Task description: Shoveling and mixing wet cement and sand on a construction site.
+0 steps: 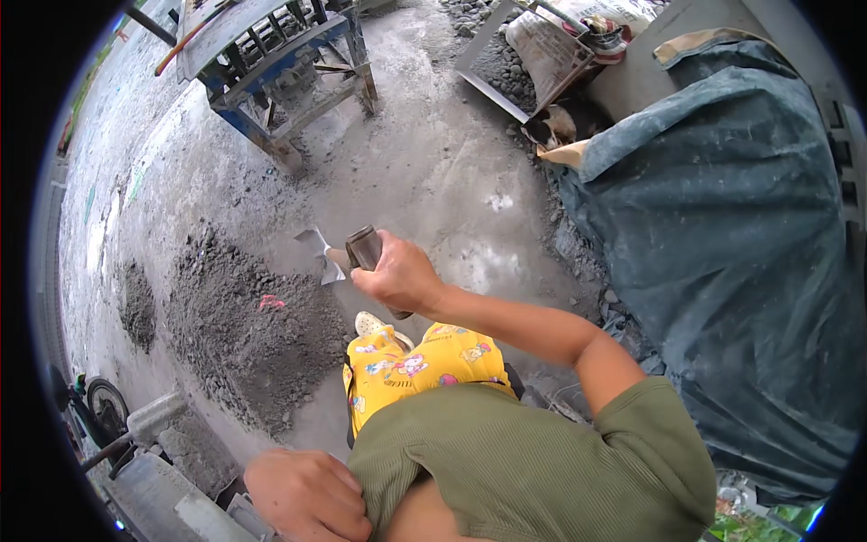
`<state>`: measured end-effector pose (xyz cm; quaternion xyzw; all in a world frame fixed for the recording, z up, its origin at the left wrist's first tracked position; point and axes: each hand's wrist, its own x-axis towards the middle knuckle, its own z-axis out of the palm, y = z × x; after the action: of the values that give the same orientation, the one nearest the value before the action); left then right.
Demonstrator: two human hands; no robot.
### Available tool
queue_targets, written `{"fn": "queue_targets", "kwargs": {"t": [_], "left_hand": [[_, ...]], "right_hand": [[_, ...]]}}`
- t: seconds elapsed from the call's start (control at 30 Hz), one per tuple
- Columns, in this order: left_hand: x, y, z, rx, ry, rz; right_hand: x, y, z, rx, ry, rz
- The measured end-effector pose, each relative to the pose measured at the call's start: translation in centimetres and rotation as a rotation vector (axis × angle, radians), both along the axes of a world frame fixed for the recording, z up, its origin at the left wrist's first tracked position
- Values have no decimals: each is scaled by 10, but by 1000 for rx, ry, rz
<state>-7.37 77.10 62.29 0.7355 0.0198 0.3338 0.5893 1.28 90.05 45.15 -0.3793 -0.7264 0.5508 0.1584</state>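
My right hand [397, 274] is closed around the dark crossbar grip of a shovel [365, 247]. Beyond the grip, part of its pale shaft shows, and the bright metal blade points down and left by a heap of grey sand or cement mix [244, 316]. A small pink scrap [271, 301] lies on that heap. At the lower edge, my left hand [307, 495] is curled against the green shirt [524, 443], its fingers bent into the cloth; the fingertips are hidden. Below the right hand are yellow patterned trousers [420, 366] and one light shoe [372, 323].
A blue-framed metal stand [289, 90] is at the far left. A dark green tarpaulin [713, 199] covers something along the right. At the far right are a metal tray [492, 59], gravel and a sack [551, 54]. A bicycle wheel [107, 405] and grey-coated equipment [153, 483] stand lower left.
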Motion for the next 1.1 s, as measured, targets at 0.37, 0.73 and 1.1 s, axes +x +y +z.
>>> {"fn": "queue_targets", "kwargs": {"t": [0.37, 0.73, 1.1], "left_hand": [[43, -7, 8, -506, -849, 254], [61, 15, -6, -796, -904, -431], [45, 27, -8, -208, -668, -155]], "right_hand": [[8, -34, -2, -219, 162, -267], [48, -22, -34, -73, 54, -335], [26, -20, -16, 0, 11, -81]]}}
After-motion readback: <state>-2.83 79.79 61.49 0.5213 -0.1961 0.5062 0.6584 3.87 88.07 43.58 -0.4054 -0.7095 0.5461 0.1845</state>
